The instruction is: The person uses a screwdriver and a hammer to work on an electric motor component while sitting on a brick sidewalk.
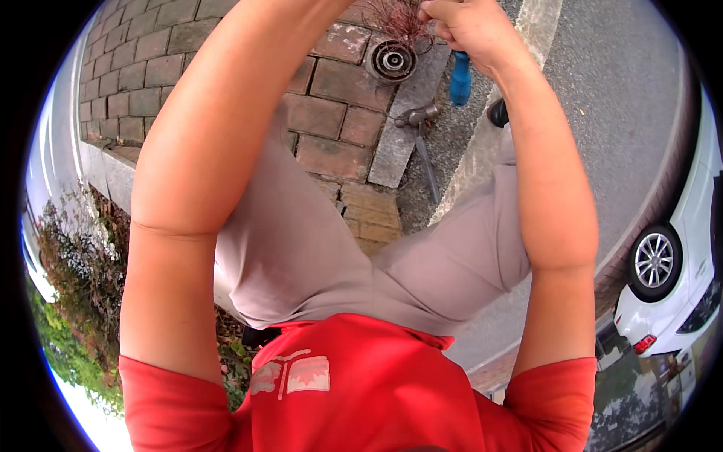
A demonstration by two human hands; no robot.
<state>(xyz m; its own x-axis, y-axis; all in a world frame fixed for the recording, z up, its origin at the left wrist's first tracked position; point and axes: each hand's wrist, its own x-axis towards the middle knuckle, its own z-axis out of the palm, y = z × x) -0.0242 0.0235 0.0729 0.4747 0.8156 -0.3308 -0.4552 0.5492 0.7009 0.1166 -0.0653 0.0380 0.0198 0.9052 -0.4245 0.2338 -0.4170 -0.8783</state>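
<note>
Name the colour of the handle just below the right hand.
The handle is blue, clearest in the head view.

- The tool handle is bright blue.
- The tangle of thin strands is dark pinkish red.
- The round metal part has dark and silver rings.
- The hammer head is grey.
- The paving bricks are red-brown and grey, with dark lines between.
- The shirt is red with pale print.
- The trousers are light grey.
</note>
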